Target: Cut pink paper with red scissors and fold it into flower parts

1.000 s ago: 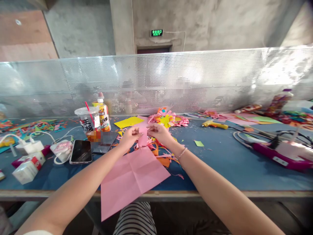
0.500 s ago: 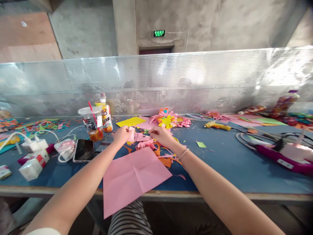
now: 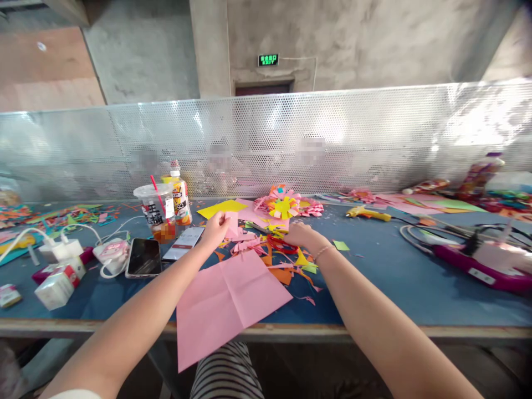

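My left hand (image 3: pixel 216 231) pinches a small folded piece of pink paper (image 3: pixel 233 223) above the paper scraps. My right hand (image 3: pixel 305 235) reaches down to the pile beside a pair of red-handled scissors (image 3: pixel 280 244); its fingertips are hidden, so I cannot see whether it grips them. A large creased pink sheet (image 3: pixel 230 305) lies in front of me and hangs over the table edge. Behind my hands sits a paper flower (image 3: pixel 282 206) with a yellow middle and pink fringes. Yellow paper (image 3: pixel 222 207) lies to its left.
On the left stand a drink cup (image 3: pixel 155 213), a juice bottle (image 3: pixel 179 199), a phone (image 3: pixel 143 257) and chargers (image 3: pixel 62 246). A yellow glue gun (image 3: pixel 368 214) and a purple power strip (image 3: pixel 477 269) lie on the right. A perforated metal screen (image 3: pixel 366 133) borders the back.
My right hand has moved away from my left, to the right and down to the scraps. The folded pink paper stays in my left hand and now shows more clearly.
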A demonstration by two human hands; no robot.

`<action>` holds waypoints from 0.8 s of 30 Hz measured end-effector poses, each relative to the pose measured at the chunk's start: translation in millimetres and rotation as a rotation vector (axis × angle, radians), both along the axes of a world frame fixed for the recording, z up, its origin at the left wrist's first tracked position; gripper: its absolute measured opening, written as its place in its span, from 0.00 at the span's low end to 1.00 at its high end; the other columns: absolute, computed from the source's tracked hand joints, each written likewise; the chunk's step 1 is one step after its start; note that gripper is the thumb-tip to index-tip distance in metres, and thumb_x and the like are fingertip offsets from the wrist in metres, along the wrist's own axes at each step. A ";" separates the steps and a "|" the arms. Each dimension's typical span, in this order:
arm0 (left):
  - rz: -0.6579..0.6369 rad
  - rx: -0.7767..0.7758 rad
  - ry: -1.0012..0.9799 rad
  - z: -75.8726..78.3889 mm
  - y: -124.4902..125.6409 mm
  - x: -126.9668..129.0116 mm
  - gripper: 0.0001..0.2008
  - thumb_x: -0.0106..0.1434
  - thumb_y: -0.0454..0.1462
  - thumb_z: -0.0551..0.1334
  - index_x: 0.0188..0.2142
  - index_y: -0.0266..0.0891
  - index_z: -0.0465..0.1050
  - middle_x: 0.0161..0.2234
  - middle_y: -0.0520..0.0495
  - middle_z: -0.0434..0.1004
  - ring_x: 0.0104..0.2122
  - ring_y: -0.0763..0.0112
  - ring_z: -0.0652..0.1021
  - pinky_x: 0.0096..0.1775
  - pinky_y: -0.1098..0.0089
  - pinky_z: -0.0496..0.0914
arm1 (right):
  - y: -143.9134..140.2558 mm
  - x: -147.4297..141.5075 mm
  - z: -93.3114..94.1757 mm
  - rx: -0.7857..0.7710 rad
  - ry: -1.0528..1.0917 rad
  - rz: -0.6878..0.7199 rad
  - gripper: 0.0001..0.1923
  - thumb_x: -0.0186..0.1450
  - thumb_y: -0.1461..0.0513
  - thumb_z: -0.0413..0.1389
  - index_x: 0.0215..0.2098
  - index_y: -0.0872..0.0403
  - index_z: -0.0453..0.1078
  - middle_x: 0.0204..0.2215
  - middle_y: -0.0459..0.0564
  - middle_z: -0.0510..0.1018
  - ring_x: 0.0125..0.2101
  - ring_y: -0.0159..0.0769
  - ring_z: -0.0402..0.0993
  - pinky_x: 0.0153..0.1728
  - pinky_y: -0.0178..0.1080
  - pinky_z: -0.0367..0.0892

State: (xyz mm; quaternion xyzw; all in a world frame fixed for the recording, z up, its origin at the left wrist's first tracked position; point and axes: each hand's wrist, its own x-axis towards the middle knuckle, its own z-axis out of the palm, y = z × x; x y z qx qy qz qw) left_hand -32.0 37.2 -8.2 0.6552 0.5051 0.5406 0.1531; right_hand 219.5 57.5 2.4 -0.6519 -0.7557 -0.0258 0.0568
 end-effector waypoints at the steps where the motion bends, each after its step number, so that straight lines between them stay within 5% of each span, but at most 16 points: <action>1: -0.023 -0.007 -0.059 -0.9 -1.0 3.0 0.07 0.53 0.40 0.56 0.30 0.38 0.66 0.29 0.47 0.72 0.31 0.69 0.72 0.34 0.70 0.64 | 1.8 0.4 -1.2 -0.003 -0.003 -0.005 0.19 0.54 0.58 0.52 0.38 0.64 0.70 0.39 0.67 0.72 0.43 0.48 0.67 0.39 0.42 0.61; 10: -0.111 0.005 -0.173 -5.5 -3.6 8.4 0.11 0.54 0.41 0.57 0.35 0.36 0.66 0.33 0.45 0.73 0.33 0.68 0.73 0.36 0.69 0.67 | -2.0 -19.4 -11.3 0.061 0.048 0.138 0.18 0.55 0.57 0.50 0.38 0.61 0.69 0.39 0.64 0.73 0.40 0.46 0.69 0.35 0.38 0.62; 18: -0.217 -0.144 -0.280 -4.9 -11.3 12.0 0.15 0.55 0.44 0.55 0.40 0.41 0.59 0.33 0.47 0.70 0.24 0.73 0.73 0.21 0.71 0.69 | 6.2 -17.7 -12.9 -0.065 0.063 0.130 0.11 0.49 0.62 0.54 0.27 0.61 0.72 0.26 0.59 0.76 0.25 0.39 0.72 0.22 0.33 0.61; 24: -0.296 -0.210 -0.397 -0.6 -15.0 17.7 0.20 0.49 0.36 0.62 0.41 0.39 0.59 0.37 0.44 0.71 0.27 0.69 0.75 0.23 0.68 0.72 | 5.1 -15.6 -10.0 -0.026 0.080 0.106 0.12 0.52 0.61 0.54 0.33 0.60 0.70 0.31 0.59 0.76 0.33 0.42 0.72 0.28 0.34 0.62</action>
